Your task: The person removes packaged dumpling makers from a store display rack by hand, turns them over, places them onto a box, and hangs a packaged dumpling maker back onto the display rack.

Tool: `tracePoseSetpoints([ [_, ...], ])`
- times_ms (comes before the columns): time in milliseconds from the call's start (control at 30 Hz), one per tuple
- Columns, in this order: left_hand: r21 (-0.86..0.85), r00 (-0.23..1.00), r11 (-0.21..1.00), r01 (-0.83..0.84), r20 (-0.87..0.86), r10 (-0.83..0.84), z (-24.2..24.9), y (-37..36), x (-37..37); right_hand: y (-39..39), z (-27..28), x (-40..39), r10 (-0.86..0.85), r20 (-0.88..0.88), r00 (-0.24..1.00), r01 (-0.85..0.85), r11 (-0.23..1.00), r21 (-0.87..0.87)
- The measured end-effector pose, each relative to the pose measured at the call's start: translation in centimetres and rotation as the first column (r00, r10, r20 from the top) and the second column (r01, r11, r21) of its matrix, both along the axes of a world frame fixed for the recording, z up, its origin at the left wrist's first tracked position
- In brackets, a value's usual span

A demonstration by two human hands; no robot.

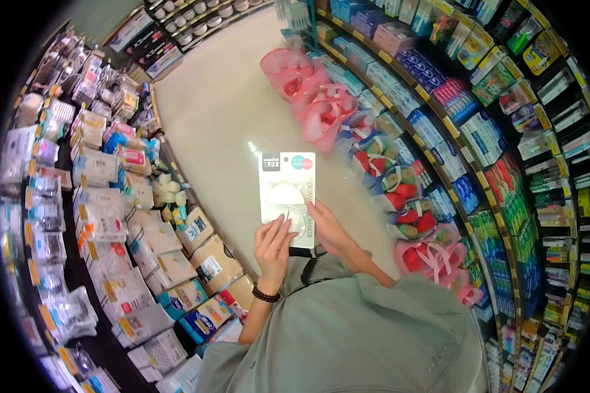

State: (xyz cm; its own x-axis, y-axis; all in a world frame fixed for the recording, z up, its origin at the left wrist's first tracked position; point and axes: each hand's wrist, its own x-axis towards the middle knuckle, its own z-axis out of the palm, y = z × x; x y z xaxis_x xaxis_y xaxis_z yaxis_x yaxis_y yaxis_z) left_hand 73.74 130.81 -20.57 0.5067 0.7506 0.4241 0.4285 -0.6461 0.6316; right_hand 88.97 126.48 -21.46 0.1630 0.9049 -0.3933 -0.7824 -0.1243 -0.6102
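Observation:
A white carded pack with a dumpling maker (pixel 286 191) is upright in front of my body, its printed face toward me. Two pale rounded moulds show on the card, one above the other; the word "MAKER" runs down its right side. My right hand (pixel 329 229) grips the lower right edge of the card. Across the lower left of the pack lies my left hand (pixel 273 249), fingers stretched out over the lower mould and partly covering it. A dark bead bracelet (pixel 265 295) circles my left wrist.
Packaged goods hang along the left shelf (pixel 98 223), with cardboard boxes (pixel 218 262) low down. Pink-wrapped bundles (pixel 328 114) and red-and-green ones (pixel 400 196) line the right shelf's foot. Toothpaste-like boxes (pixel 481 141) fill that shelf. Pale floor (pixel 216 98) runs between; bowls (pixel 200 27) stand beyond.

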Motion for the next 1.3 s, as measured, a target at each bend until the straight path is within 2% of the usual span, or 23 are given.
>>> tracePoseSetpoints([
  [167,-0.052,0.999,0.998,0.033,0.026,-0.032,-1.4,6.4,3.8,5.9,-1.5,3.2,-0.052,0.063,0.997,0.055,0.997,-0.046],
  [300,-0.088,0.992,0.995,0.041,0.118,-0.031,-2.7,13.9,7.2,12.5,-0.6,5.4,-0.167,0.081,0.983,0.174,0.981,-0.089],
  [400,-0.078,0.982,0.997,0.03,0.186,-0.015,-2.4,20.1,9.1,18.6,-0.1,6.0,-0.263,0.193,0.945,0.28,0.958,-0.066],
  [533,-0.155,0.97,0.985,-0.078,0.214,0.111,-1.1,27.9,10.8,26.9,-0.2,7.9,-0.146,0.291,0.945,0.176,0.981,-0.078],
  [567,-0.181,0.961,0.977,-0.109,0.234,0.15,-0.3,29.8,11.2,29.1,-0.7,8.4,-0.143,0.317,0.938,0.151,0.989,-0.001],
  [667,-0.089,0.942,0.987,-0.135,0.298,0.156,0.3,35.6,11.8,35.7,2.2,8.3,-0.231,0.201,0.952,0.228,0.973,0.04],
  [800,-0.093,0.938,0.983,-0.159,0.296,0.179,1.4,41.0,12.8,41.4,3.4,9.3,-0.225,0.147,0.963,0.215,0.973,0.08],
  [867,-0.168,0.933,0.973,-0.159,0.297,0.204,1.3,43.2,13.1,44.0,3.7,9.4,-0.221,0.156,0.963,0.212,0.975,0.072],
  [1200,-0.385,0.9,0.896,-0.222,0.272,0.34,-1.7,58.2,15.5,59.4,-0.5,12.0,-0.125,0.17,0.977,0.128,0.992,-0.006],
  [1300,-0.376,0.894,0.89,-0.258,0.255,0.368,-2.3,64.6,16.7,66.1,-2.3,13.7,-0.05,0.174,0.984,0.053,0.998,-0.013],
])
